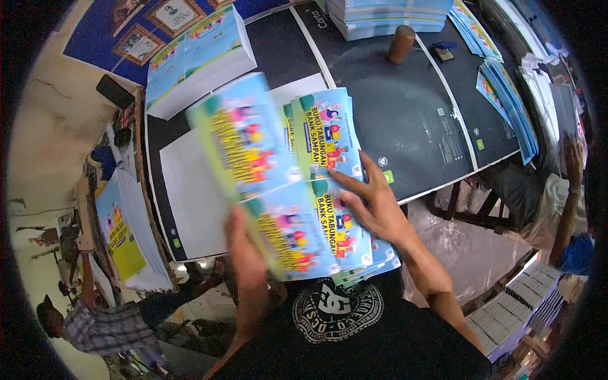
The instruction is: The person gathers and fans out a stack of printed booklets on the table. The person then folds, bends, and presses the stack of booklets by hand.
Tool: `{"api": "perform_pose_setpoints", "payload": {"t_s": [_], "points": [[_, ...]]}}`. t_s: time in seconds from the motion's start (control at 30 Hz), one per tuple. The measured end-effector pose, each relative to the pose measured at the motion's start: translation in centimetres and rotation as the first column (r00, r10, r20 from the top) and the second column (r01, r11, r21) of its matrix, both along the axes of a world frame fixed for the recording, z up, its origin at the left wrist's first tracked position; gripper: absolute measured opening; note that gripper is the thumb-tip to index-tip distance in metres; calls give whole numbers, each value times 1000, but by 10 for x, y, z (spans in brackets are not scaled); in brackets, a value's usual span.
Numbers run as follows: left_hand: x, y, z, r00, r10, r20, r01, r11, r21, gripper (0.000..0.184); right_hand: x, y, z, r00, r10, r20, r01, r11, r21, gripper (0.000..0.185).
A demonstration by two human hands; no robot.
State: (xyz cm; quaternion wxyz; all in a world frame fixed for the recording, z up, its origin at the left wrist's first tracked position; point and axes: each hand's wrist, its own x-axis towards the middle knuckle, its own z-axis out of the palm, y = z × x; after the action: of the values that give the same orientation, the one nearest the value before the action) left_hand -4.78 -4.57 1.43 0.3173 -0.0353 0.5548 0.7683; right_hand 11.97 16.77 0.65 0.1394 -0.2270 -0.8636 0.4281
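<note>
Centre of frame: left hand [246, 253] pinches printed sheet [256, 149] (motion-blurred) at its left edge; right hand [380, 206], loosely open, rests on sheets beneath [322, 130], probably steadying them.

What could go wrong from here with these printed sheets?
The blurred printed sheet at the left hand could crease or land crooked. The sheets below, under the right hand, lie unevenly, so they might slide further out of line. Their lower corners seem to reach past the near edge of the table, towards the black shirt, and could catch or slip off.
</note>
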Motion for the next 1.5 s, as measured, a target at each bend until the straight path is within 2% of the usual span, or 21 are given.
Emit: {"api": "perform_pose_setpoints", "payload": {"t_s": [0.1,0.2,0.3,0.43,0.57,0.63,0.67,0.77,0.8,0.87,0.9,0.97,1.0,1.07,1.1,1.2,1.3,1.33,1.4,1.43,1.5], "points": [[26,31,-13,955,-290,-63,286,956,-70,41,10,6,-8,994,-6,-112,-19,975,-219,53],[43,52,-15,964,-240,114,230,968,98,45,8,4,6,997,-21,-71,1,961,-277,49],[39,53,-10,930,-311,198,252,928,273,48,7,6,7,991,-30,-127,-11,952,-307,47],[36,55,-11,916,-307,258,223,924,310,51,5,4,2,988,-45,-148,-5,947,-321,47],[35,57,-12,947,-269,175,231,950,213,49,8,6,3,989,-34,-146,-14,948,-317,46],[29,51,0,957,-284,54,289,951,-115,46,8,7,0,988,-40,-151,-12,944,-329,46],[31,52,2,983,-151,109,155,987,-30,43,9,7,-2,987,-47,-151,-8,937,-350,46],[3,22,-4,997,-47,63,45,998,40,45,10,10,4,986,-46,-162,-20,922,-386,48],[-1,18,10,997,-35,67,30,997,72,46,9,11,6,985,-39,-168,-31,918,-395,49],[-3,15,52,997,-5,77,-6,991,131,48,7,4,2,976,-117,-186,62,959,-275,51],[-3,13,55,999,27,44,-34,988,150,50,6,0,1,968,-151,-199,107,971,-216,53],[-2,10,59,994,103,-24,-96,976,196,52,5,0,4,992,-58,-116,47,994,-96,51],[-1,8,52,994,64,-85,-51,987,155,48,5,1,2,997,-10,-81,9,1000,-23,51],[6,14,23,999,24,-48,-20,997,79,46,3,1,-3,999,41,-26,-39,997,60,47],[9,21,12,1000,-2,-26,3,999,46,45,4,2,-3,998,34,-45,-34,999,-1,45],[25,48,0,941,-324,-98,317,945,-82,41,7,3,-4,993,-16,-117,-7,981,-194,42],[36,59,-4,964,-243,108,240,970,42,42,6,5,14,994,5,-110,-42,942,-332,42],[35,56,-6,957,-257,137,251,966,63,42,5,7,13,989,27,-142,-67,957,-283,43],[33,50,-23,953,-160,257,144,986,81,40,7,6,-2,989,28,-148,-60,974,-221,48],[35,54,-8,971,-139,193,142,990,-4,40,9,6,-10,992,21,-128,-44,983,-178,50],[27,46,-10,956,-265,122,269,963,-19,40,11,4,-16,996,1,-88,-18,980,-197,55]]}}
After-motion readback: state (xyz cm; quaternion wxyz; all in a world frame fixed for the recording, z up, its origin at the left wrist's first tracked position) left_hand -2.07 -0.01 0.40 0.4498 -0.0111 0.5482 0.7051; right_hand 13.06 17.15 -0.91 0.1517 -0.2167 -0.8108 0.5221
